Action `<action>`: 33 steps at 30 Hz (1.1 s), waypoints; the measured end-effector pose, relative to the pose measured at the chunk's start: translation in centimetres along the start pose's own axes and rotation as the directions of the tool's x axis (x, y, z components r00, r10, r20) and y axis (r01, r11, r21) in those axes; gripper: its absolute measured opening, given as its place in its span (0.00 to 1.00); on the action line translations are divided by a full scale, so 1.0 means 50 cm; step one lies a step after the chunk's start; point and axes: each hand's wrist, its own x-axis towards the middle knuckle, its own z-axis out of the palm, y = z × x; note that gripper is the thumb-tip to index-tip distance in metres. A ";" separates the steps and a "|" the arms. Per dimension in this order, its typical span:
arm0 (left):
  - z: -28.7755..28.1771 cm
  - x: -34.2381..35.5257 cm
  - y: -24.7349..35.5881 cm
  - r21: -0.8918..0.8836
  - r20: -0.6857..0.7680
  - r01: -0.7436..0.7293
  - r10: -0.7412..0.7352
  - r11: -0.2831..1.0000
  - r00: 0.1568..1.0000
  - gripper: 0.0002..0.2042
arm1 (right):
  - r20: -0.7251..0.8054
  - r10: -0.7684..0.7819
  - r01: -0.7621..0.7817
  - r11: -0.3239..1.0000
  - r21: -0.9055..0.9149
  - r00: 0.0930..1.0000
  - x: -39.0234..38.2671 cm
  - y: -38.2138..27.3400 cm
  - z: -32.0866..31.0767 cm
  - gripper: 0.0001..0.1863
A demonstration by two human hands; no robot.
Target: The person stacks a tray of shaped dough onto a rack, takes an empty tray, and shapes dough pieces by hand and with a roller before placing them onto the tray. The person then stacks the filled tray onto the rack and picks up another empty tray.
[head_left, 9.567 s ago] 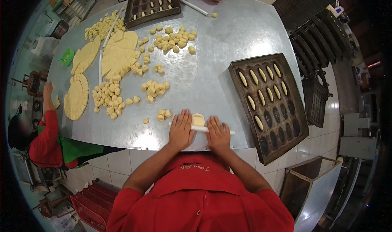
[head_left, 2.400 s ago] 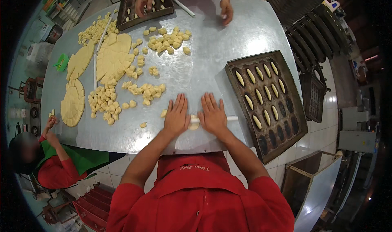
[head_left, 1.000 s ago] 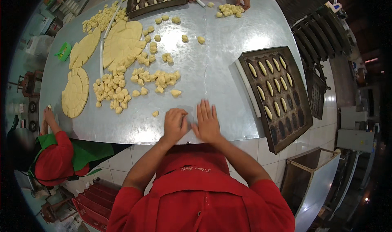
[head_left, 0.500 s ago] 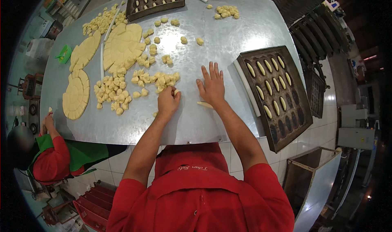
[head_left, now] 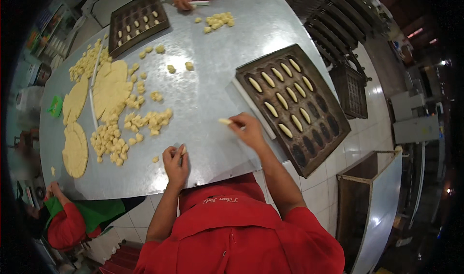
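Note:
My right hand (head_left: pixel 245 129) pinches a slim pale dough roll (head_left: pixel 224 121) above the steel table (head_left: pixel 203 90), left of a dark moulded pan (head_left: pixel 315 146). The pan holds several similar rolls in oval hollows. A white rolling pin (head_left: pixel 255 107) lies along the pan's left side. My left hand (head_left: pixel 176 164) is near the table's front edge, its fingers curled on a small piece of dough (head_left: pixel 183 150). To its upper left lie heaps of dough pieces (head_left: pixel 110 143) and cut flat rounds of dough (head_left: pixel 75 151).
Co-workers work at the far edge (head_left: pixel 183 1) and at the left (head_left: pixel 65 221). Another pan (head_left: pixel 137 37) sits at the far left. A green bowl (head_left: pixel 55 106) and long white rods (head_left: pixel 91 100) are on the table. Dark pans stand stacked right (head_left: pixel 333 18); a metal bin (head_left: pixel 367 196) stands below.
The view has swung. My right hand has taken hold of the roll that lay on the table. My left hand has drawn back from the dough heap toward the front edge.

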 end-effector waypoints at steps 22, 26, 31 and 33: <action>-0.005 0.024 0.069 -0.092 -0.031 -0.037 0.034 0.995 0.999 0.17 | -0.427 -0.299 -0.053 0.766 -0.641 0.853 -0.030 0.108 -0.296 0.22; 0.045 0.034 0.078 -0.160 0.175 -0.216 0.243 0.963 0.954 0.19 | 0.056 -0.408 0.384 0.790 -0.478 0.911 -0.037 0.013 -0.081 0.23; 0.089 0.038 0.080 0.081 0.332 -0.355 0.311 0.931 0.891 0.23 | -0.171 -0.270 0.044 0.638 -0.768 0.947 -0.016 0.064 0.013 0.21; 0.076 0.041 0.096 0.143 0.355 -0.339 0.271 0.930 0.894 0.26 | -0.052 -0.169 0.087 0.720 -0.688 0.984 -0.026 0.074 0.030 0.19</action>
